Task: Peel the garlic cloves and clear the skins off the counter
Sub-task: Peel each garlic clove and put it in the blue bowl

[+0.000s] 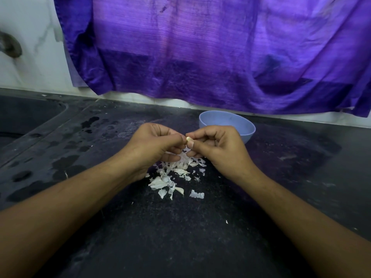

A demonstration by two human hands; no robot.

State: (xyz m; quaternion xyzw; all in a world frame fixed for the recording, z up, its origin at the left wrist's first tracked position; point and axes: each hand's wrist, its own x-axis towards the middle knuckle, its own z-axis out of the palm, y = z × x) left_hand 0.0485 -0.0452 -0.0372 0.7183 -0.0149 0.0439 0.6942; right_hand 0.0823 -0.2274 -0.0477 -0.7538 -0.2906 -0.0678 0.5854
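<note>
Both hands curled: left hand (154, 143), right hand (216, 146) pinch small pale garlic clove (189, 139) between them, over dark speckled tabletop (200, 227) so white papery skins (176, 173) drop beneath. Light-blue round bowl (248, 135) just beyond right hand, likely for peeled cloves.

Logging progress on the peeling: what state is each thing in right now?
garlic clove, pinched between both hands, over the skins.
left hand, pinching the clove.
right hand, pinching the clove.
garlic skins, loose pile on counter.
blue bowl, upright, behind right hand.
counter, wet patches on left.
</note>
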